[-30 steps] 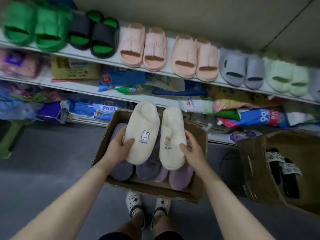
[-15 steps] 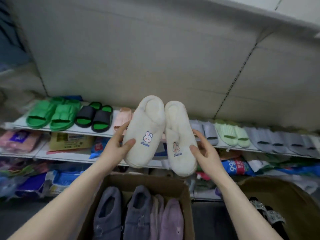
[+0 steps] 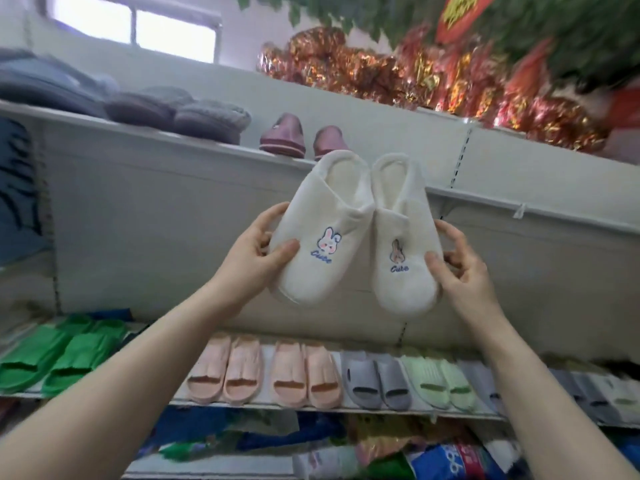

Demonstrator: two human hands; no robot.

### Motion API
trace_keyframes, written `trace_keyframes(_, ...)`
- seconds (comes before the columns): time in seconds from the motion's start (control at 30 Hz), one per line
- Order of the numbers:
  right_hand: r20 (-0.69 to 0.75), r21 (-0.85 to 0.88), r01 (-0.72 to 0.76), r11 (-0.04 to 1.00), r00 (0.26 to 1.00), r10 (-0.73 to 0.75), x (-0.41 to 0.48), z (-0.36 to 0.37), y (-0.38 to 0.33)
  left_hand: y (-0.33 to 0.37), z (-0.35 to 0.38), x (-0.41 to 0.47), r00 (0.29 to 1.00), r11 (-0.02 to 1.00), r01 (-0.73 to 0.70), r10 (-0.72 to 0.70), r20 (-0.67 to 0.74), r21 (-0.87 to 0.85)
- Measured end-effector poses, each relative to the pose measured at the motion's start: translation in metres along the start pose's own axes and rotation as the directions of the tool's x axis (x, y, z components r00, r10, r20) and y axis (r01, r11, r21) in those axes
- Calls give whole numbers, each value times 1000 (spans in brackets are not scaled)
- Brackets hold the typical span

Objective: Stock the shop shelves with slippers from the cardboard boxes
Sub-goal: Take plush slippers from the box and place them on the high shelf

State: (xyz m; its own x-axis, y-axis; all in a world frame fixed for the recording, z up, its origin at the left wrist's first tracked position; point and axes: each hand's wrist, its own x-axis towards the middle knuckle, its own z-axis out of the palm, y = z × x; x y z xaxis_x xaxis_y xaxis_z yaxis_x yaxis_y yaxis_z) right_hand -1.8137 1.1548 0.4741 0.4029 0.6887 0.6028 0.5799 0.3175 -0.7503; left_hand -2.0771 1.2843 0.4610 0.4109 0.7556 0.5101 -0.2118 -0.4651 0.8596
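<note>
The pair of cream slippers has risen since the earlier frame, from level with the slide shelf to the front edge of the upper shelf (image 3: 554, 218), and the cardboard box has dropped out of view.

At far left, grey fluffy slippers (image 3: 180, 109) lie on the upper shelf, and green slides (image 3: 62, 351) sit on the lower shelf (image 3: 460, 414) beneath. The left hand (image 3: 256, 251) grips the left cream slipper (image 3: 322, 230) by its outer side, thumb on the upper beside the embroidered rabbit and fingers curled behind. This slipper leans slightly right, toe down, its heel opening overlapping the shelf edge just below a pair of mauve slippers (image 3: 282, 135). The right cream slipper (image 3: 403, 244) touches it along the inner side. It is also toe down, with its heel at the shelf edge. The right hand (image 3: 460, 268) holds it the same way, thumb in front and fingers wrapped round the outer side.

Below the hands, pink slides (image 3: 263, 368), grey slides (image 3: 374, 379) and pale green slides (image 3: 440, 382) stand in a row on the lower shelf. Red and gold foil decorations (image 3: 415, 71) are piled at upper right.
</note>
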Motion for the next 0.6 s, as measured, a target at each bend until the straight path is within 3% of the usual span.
trace_keyframes(0.1, -78, 54, -14, 998, 997, 18, 43, -25, -8, 26, 25, 40, 1000, 999, -1, 1, -6, -42)
trace_keyframes(0.2, -117, 181, -128, 975, 982, 150, 86, -48, -18, 55, 53, 80, 994, 991, 108, -110, -19, -77)
trace_keyframes(0.43, -18, 213, -395, 894, 913, 408, 170, -84, -10, 91, 122, 152, 956, 928, 292, -291, 42, -230)
trace_keyframes(0.6, 61, 271, -439, 856, 896, 440, 199, -97, -1, 85, 151, 181, 941, 907, 331, -337, 20, -260)
